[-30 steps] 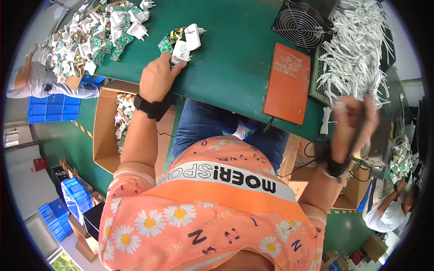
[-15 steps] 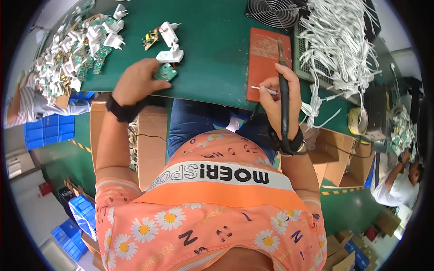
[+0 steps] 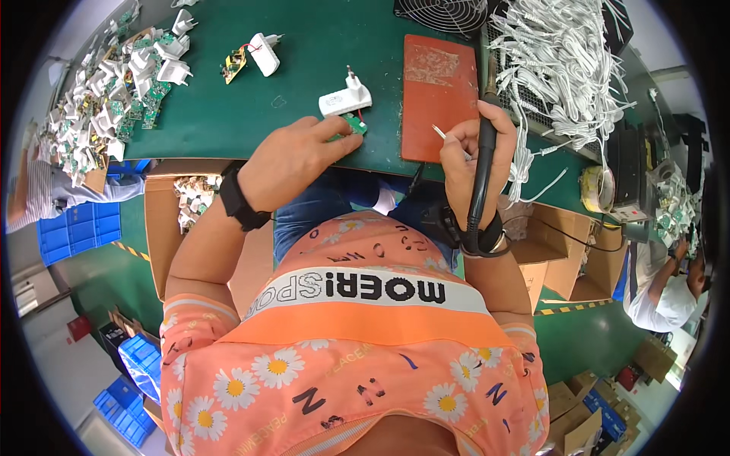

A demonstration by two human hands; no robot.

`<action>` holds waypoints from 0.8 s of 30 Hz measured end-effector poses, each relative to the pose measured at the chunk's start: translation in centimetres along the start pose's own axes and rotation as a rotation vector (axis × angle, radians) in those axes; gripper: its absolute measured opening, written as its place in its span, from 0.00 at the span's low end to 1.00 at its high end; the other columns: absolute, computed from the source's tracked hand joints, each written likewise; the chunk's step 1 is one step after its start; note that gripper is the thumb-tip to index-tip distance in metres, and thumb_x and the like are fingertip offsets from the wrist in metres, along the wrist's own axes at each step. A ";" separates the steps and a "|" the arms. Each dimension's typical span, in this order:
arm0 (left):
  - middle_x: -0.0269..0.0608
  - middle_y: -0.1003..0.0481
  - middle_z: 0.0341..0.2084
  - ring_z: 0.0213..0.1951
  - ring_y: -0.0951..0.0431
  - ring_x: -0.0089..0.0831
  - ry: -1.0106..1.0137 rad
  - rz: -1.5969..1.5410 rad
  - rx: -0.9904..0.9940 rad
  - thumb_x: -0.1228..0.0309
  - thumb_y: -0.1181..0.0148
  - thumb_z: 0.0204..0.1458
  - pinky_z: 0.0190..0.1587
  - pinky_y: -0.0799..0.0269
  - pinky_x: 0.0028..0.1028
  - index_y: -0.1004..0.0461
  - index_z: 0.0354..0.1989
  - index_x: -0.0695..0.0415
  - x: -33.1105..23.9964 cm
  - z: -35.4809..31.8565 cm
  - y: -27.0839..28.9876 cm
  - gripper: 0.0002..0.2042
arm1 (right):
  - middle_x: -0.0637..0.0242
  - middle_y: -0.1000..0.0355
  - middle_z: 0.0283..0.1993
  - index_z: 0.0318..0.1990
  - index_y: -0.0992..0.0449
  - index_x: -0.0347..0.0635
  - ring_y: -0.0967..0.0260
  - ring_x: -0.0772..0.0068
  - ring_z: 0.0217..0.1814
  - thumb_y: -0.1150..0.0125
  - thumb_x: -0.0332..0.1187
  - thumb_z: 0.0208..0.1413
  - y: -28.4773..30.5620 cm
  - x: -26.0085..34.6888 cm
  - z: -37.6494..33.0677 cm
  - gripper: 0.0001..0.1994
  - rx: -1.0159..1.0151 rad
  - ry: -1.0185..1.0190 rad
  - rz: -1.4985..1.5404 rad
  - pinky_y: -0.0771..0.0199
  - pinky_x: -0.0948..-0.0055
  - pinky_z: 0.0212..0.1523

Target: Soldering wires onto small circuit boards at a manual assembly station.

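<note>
My left hand is closed over a small green circuit board near the table's front edge, its fingertips hiding part of the board. Short red wires run from that board to a white plug housing with two pins, lying just beyond my fingers. In my right hand is a soldering iron with a black handle, its metal end pointing away from me. Thumb and finger of the same hand also pinch a white cable end over the red-orange mat.
Another white plug housing with a yellowish circuit board lies farther back. Plugs and boards are heaped at the left, white cables at the right. A round fan guard stands behind the mat. Cardboard boxes sit below the table.
My left hand has moved right, bringing the green board and its plug housing closer to the mat. My right hand still holds the iron and cable; the cable tip now points more upward.
</note>
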State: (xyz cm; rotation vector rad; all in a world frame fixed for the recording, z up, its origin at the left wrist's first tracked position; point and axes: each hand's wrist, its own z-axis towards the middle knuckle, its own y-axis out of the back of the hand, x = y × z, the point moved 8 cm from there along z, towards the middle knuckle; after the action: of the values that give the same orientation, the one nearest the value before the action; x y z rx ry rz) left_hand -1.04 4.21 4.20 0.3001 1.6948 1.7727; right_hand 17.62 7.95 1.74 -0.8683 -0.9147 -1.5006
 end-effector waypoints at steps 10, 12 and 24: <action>0.39 0.29 0.38 0.36 0.27 0.39 -0.074 -0.006 0.087 0.82 0.48 0.40 0.39 0.30 0.31 0.29 0.44 0.57 0.4 -0.4 -1.4 0.19 | 0.68 0.35 0.29 0.54 0.44 0.38 0.38 0.85 0.27 0.48 0.13 0.44 -0.2 0.2 -0.1 0.27 0.037 -0.018 0.027 0.36 0.86 0.26; 0.38 0.29 0.34 0.33 0.27 0.38 -0.079 -0.001 -0.101 0.78 0.47 0.43 0.35 0.30 0.30 0.28 0.40 0.58 -0.1 0.2 -0.6 0.13 | 0.68 0.35 0.29 0.54 0.44 0.38 0.38 0.84 0.27 0.48 0.13 0.44 -0.5 0.2 -0.1 0.27 0.032 -0.008 0.025 0.35 0.85 0.27; 0.41 0.30 0.22 0.25 0.28 0.39 0.220 -0.449 -0.508 0.74 0.41 0.47 0.28 0.31 0.32 0.26 0.30 0.59 -1.2 3.8 0.3 0.03 | 0.67 0.32 0.30 0.53 0.43 0.39 0.36 0.83 0.28 0.43 0.15 0.42 -0.6 1.8 -0.6 0.28 -0.020 0.072 -0.081 0.34 0.85 0.29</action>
State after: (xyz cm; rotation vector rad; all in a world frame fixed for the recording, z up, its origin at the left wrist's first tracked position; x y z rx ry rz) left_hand 1.99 6.52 5.32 -0.4762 1.2531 1.8484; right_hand 16.78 6.73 3.09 -0.7943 -0.8923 -1.6030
